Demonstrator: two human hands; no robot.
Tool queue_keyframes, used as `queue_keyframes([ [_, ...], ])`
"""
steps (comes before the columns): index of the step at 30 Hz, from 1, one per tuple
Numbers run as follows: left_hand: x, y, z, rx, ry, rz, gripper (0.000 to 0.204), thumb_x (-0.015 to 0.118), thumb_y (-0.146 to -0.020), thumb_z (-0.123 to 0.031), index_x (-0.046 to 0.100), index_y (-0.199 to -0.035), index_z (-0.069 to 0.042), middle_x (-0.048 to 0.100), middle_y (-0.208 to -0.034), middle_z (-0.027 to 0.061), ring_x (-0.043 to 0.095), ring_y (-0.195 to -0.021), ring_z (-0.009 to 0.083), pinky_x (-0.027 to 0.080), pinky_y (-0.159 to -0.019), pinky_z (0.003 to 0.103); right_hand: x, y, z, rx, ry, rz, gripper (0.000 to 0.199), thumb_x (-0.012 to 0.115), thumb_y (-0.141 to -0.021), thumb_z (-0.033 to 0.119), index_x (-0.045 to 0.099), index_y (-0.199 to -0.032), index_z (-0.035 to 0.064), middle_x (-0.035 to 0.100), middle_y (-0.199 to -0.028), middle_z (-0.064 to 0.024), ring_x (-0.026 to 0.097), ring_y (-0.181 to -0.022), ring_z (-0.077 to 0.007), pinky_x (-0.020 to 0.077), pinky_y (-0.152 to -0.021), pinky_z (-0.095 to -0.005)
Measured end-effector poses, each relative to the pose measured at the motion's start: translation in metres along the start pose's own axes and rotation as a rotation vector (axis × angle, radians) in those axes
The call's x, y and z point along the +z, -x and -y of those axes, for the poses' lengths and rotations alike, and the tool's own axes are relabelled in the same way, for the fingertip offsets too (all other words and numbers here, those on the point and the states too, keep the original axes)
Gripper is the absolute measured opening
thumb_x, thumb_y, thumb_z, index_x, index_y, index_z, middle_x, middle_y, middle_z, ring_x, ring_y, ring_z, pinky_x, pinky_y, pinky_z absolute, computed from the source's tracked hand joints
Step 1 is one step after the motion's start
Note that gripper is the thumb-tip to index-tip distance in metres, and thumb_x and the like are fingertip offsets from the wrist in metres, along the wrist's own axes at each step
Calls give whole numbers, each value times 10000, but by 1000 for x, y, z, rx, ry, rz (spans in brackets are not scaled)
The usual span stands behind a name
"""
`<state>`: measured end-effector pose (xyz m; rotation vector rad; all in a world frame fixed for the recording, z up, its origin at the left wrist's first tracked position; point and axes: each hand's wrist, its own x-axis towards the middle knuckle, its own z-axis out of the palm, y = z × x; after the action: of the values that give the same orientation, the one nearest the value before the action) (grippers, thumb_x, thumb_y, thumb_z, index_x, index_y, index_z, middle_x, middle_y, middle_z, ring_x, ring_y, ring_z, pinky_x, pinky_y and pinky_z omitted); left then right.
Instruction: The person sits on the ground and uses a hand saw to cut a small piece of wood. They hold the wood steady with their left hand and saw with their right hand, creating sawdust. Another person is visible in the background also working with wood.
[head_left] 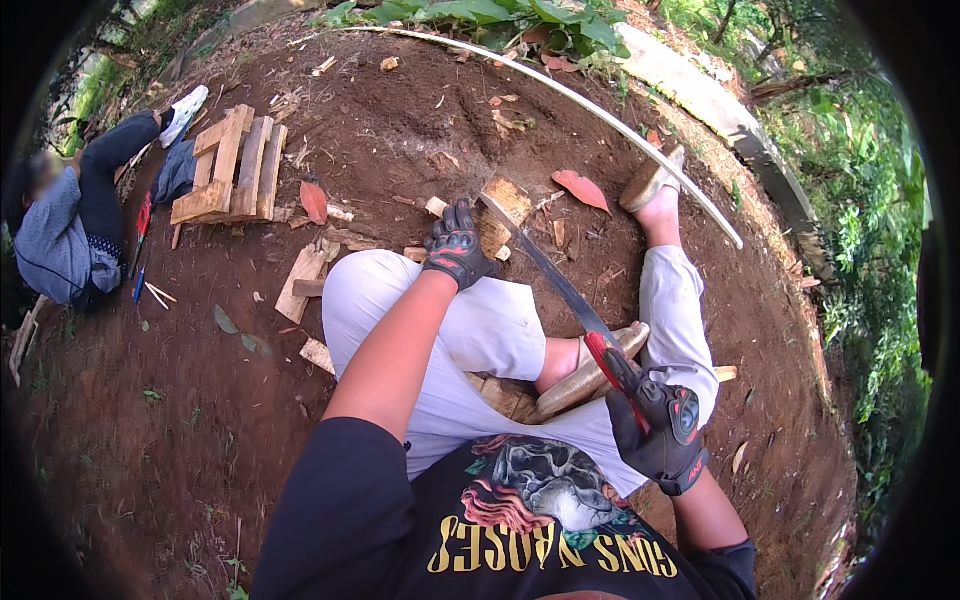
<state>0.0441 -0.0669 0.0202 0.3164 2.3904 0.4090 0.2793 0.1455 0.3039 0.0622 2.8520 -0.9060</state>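
My right hand (657,432), in a black glove, is closed around the red handle of a machete (560,285). Its long dark blade slants up and to the left, and the tip lies against the top of an upright wood block (508,203). Just left of that block is my left hand (460,245), also gloved, with its fingers bent and pointing away from me. A small pale wood piece (436,206) shows by its fingertips; what lies under the palm is hidden.
A small slatted wooden stool (232,170) stands at the far left, near another person (75,230) seated on the ground. A long pale strip (600,100) curves across the far side. Wood offcuts (300,283) and red leaves (580,190) litter the soil. My bent legs frame the work spot.
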Motion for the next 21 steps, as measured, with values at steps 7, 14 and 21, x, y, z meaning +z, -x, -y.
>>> queue_keyframes([
  [7, 12, -10, 3, 67, -29, -71, 1183, 814, -908, -523, 140, -1765, -64, 206, -1767, 289, 300, -1612, 493, 309, -1319, 576, 145, -194, -48, -60, -83, -53, 469, 695, -1035, 308, 703, -1499, 244, 808, -1033, -201, 785, -861, -395, 620, -780, -496],
  [14, 26, -15, 20, 111, -135, -135, 1120, 841, -872, -569, 313, -1726, -72, 336, -1712, 289, 350, -1589, 447, 333, -1312, 529, 164, -177, -63, -114, -213, -99, 516, 673, -1049, 300, 649, -1562, 255, 767, -1297, -202, 765, -1055, -422, 600, -935, -528],
  [21, 13, -16, 5, 49, -39, -15, 1605, 936, -696, -742, 16, -1729, 71, 143, -1787, 320, 185, -1671, 477, 217, -1366, 535, 78, 1, -77, -38, -80, -132, 548, 743, -993, 188, 673, -1536, 201, 809, -1105, -174, 790, -895, -378, 627, -797, -463],
])
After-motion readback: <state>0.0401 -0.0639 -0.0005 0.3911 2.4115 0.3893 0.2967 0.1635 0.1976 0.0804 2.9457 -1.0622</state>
